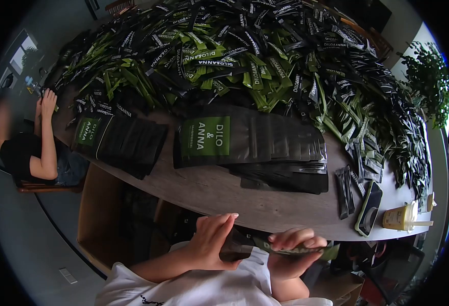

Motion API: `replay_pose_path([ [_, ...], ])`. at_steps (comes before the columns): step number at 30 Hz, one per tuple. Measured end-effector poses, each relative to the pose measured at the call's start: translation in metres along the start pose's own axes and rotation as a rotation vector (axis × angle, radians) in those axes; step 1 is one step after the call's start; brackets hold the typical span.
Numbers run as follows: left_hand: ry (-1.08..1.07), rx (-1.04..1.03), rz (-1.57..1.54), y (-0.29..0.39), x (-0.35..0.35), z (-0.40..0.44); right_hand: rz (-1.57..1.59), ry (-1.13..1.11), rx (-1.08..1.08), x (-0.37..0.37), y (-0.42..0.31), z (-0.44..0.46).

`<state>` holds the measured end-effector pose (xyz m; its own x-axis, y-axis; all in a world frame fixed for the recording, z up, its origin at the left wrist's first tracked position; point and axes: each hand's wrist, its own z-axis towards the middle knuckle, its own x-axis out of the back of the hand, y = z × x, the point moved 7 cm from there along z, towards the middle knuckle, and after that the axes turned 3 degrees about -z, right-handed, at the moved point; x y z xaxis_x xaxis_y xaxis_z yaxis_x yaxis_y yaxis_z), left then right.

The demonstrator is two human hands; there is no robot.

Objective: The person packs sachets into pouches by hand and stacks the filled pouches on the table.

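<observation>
head view: at the near side, the left forearm comes in from the left, and the left hand (212,242) is turned inward just off the near table edge, thumb low and fingers raised. it is partly open, thumb and fingers spread around a dark pouch (235,248) held between them. to its right, the right forearm rises toward the table and the right hand (297,249) is closed, fingers curled over a green packet (327,251) with white lettering, which lies crosswise and points right.

beyond the hands is the table (199,196). at its near right are a phone (370,209), a drink cup (399,218) with a straw, and a few dark sticks (344,193) left of the phone. farther in, a large pouch stack (260,143) is fanned out in the middle, with a smaller pouch stack (120,140) to its left. behind them a heap of green and black packets (224,56) spreads across the far side and down the right. at the far left sits a co-worker (36,148), both hands raised near the table edge.
</observation>
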<state>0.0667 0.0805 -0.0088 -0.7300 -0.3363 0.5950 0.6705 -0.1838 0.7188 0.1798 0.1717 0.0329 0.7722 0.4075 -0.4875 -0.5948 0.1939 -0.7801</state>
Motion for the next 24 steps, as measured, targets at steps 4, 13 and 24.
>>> replay_pose_path([
  [4, -0.007, 0.024, 0.106, -0.009, -0.006, 0.000, -0.246, -0.585, -0.237, -0.030, 0.019, -0.022],
  [13, -0.020, -0.004, -0.036, -0.004, 0.001, 0.007, -0.248, -0.427, -0.429, -0.014, 0.020, -0.018],
  [24, 0.165, -0.295, -0.006, 0.011, 0.002, -0.001, -0.189, -0.244, -0.132, 0.001, 0.015, -0.009],
])
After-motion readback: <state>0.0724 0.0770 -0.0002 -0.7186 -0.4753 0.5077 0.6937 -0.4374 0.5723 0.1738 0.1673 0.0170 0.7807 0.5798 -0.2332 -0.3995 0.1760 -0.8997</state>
